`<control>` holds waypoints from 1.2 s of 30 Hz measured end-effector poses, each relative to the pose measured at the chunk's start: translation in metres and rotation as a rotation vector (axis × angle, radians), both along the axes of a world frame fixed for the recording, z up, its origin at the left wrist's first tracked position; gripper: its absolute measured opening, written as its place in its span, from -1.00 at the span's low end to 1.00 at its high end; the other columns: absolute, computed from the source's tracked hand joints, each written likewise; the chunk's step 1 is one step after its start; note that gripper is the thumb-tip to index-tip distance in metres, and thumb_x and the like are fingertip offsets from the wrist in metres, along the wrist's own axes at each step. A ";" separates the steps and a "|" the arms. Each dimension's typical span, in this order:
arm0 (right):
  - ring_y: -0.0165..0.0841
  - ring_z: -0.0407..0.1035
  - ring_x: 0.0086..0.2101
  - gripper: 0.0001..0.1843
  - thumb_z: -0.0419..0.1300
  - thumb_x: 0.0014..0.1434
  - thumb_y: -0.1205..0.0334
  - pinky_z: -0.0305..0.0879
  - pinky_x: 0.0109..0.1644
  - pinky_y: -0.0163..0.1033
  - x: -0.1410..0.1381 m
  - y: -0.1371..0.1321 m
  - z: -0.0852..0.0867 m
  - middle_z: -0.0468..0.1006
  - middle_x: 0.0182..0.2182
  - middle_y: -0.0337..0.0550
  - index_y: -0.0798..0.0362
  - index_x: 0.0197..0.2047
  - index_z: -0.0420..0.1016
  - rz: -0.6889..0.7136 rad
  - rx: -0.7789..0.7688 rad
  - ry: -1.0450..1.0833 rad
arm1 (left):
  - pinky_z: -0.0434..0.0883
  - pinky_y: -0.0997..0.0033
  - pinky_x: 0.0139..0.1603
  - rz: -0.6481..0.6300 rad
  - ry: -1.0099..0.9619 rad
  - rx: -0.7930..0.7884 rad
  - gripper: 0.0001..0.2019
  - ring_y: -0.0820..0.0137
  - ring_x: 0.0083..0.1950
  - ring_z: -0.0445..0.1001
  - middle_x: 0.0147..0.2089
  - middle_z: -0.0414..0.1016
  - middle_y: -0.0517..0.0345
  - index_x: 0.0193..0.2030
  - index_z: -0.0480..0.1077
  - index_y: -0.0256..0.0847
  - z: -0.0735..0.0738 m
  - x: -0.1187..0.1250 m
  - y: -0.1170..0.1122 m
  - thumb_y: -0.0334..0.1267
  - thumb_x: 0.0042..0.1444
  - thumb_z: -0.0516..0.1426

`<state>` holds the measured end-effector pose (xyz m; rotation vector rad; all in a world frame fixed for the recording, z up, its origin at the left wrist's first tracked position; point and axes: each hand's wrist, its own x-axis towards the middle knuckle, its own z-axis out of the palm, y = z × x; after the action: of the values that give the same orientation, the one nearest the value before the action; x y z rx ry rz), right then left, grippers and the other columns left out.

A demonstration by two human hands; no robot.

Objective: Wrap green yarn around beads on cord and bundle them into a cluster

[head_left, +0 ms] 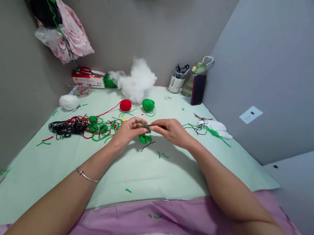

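My left hand is closed, its thumb and fingers pinching the top of a small green yarn piece with a touch of red near its upper edge. Fingertip to fingertip with it, my right hand pinches a thin dark tool at the same spot; whether this is a crochet hook or a needle I cannot make out. The green piece hangs just below the fingers, partly hidden by them. Beneath it a short black yarn end lies on the pale table.
Beyond my hands are a red yarn ball, a green yarn ball and white stuffing. Tangled black yarn lies left, near a white ball. Red-handled scissors rest on a box. A phone leans against a bottle.
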<state>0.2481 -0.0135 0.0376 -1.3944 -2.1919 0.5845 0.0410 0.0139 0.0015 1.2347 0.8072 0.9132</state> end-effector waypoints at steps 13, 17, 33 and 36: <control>-0.44 0.11 -0.42 -0.59 0.27 0.17 -0.13 0.03 -0.33 -0.28 -0.003 0.003 0.001 0.33 -0.46 -0.29 0.10 -0.27 0.48 -0.041 -0.200 0.414 | 0.43 0.32 -0.08 0.050 -0.106 -0.058 -0.64 0.44 -0.28 0.49 -0.30 0.52 0.21 -0.21 0.48 -0.23 0.000 0.000 0.000 -0.19 -0.14 0.44; -0.45 0.14 -0.43 -0.68 0.35 0.07 0.01 0.07 -0.30 -0.28 -0.012 0.002 -0.005 0.36 -0.49 -0.30 0.11 -0.39 0.48 -0.042 -0.274 0.525 | 0.45 0.34 -0.08 0.051 -0.147 -0.077 -0.69 0.46 -0.29 0.48 -0.32 0.50 0.23 -0.27 0.48 -0.23 0.002 0.001 -0.001 -0.20 -0.12 0.43; -0.47 0.12 -0.46 -0.62 0.39 -0.01 -0.06 0.03 -0.38 -0.31 -0.017 0.004 -0.013 0.36 -0.49 -0.30 0.10 -0.33 0.50 -0.067 -0.319 0.632 | 0.45 0.37 -0.06 0.135 -0.257 -0.115 -0.66 0.47 -0.27 0.50 -0.28 0.50 0.22 -0.21 0.44 -0.24 0.003 0.000 -0.002 -0.22 -0.08 0.42; -0.51 0.07 -0.51 -0.67 0.36 0.04 -0.01 -0.03 -0.43 -0.31 -0.018 0.003 -0.013 0.39 -0.49 -0.28 0.11 -0.33 0.55 -0.085 -0.308 0.679 | 0.42 0.40 -0.06 0.101 -0.205 -0.117 -0.66 0.47 -0.20 0.49 -0.22 0.51 0.20 -0.16 0.46 -0.23 0.005 0.001 -0.003 -0.15 -0.02 0.39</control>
<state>0.2299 -0.0101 0.0249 -1.1831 -1.5355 1.1975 0.0416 0.0106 0.0065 0.9877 0.7534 1.0412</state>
